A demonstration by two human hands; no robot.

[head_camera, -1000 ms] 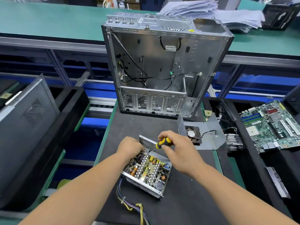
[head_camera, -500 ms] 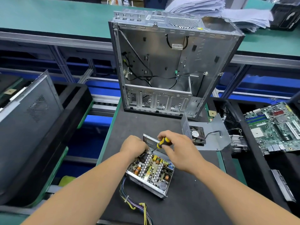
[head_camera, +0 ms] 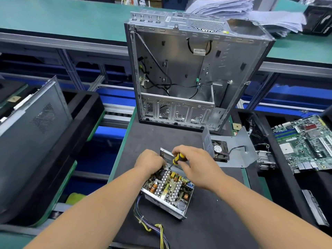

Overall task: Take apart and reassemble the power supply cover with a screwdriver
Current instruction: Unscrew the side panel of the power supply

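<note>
The open power supply (head_camera: 168,192) lies on the black mat (head_camera: 206,227) with its circuit board bare and a bundle of coloured wires (head_camera: 152,225) trailing toward me. My right hand (head_camera: 195,166) grips a yellow-and-black screwdriver (head_camera: 177,158), its tip angled down-left into the unit's far left corner. My left hand (head_camera: 150,161) holds that far left corner, fingers curled over the edge. The removed grey cover (head_camera: 239,150), with a small fan (head_camera: 220,150) fixed to it, lies to the right of the unit.
An empty metal computer case (head_camera: 195,69) stands upright at the back of the mat. A green motherboard (head_camera: 305,142) lies in a black tray on the right. A grey case panel (head_camera: 30,123) leans in a black tray on the left. Paper stacks (head_camera: 242,9) sit behind.
The view has shifted slightly. Both hands stay at the unit's far corner, the screwdriver still angled into it.
</note>
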